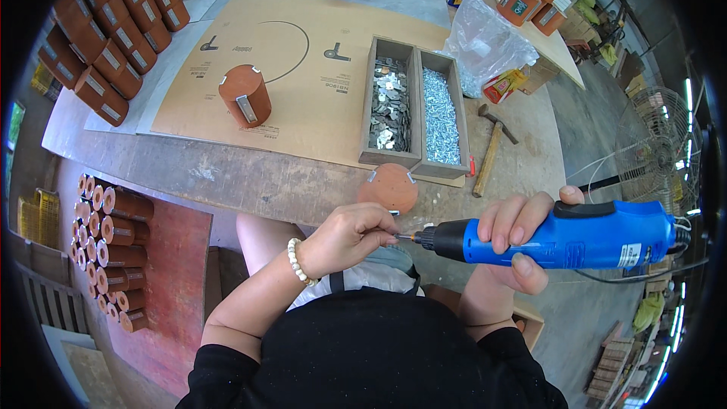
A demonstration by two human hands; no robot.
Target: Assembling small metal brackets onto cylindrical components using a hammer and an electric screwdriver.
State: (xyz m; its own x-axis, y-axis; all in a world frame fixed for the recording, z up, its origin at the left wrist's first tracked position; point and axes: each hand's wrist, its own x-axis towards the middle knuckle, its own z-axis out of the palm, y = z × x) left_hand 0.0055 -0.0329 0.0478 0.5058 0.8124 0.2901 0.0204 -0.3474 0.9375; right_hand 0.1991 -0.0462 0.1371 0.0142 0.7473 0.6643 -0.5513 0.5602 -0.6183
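My left hand (344, 238) pinches something tiny I can't see at the tip of the blue driver (564, 235), which my right hand (515, 246) grips. The 2 tray boxes (415, 163) hold metal plates (391, 106) and screws (441, 115).

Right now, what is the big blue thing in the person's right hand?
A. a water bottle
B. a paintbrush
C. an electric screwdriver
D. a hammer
C: the right hand grips a blue electric screwdriver with a cord at its back, its tip meeting the left hand's fingers; the hammer lies untouched on the table by the two-part wooden tray.
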